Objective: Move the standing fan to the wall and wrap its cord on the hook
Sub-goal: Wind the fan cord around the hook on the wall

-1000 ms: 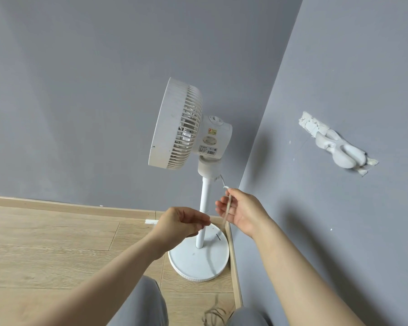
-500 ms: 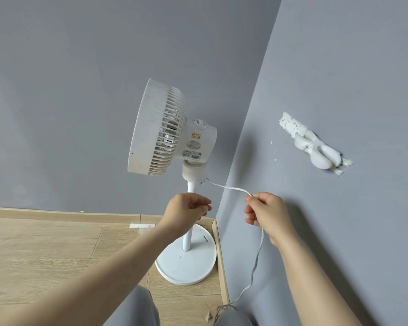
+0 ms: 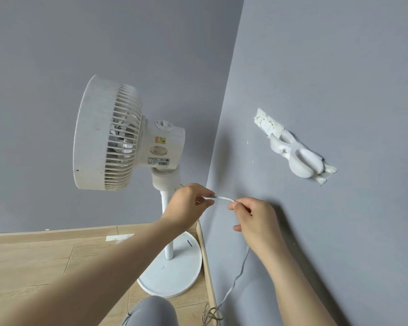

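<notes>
Both hands, left hand (image 3: 190, 203) and right hand (image 3: 254, 220), pinch the cord (image 3: 222, 198) below the hook (image 3: 299, 158); recommend keeping the span taut while lifting it hookward.

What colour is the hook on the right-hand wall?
White, the hook against a grey wall; seen in the head view.

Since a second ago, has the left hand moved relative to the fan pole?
Yes. The left hand has risen along the fan pole toward its neck and now pinches the cord, close to the right hand.
</notes>
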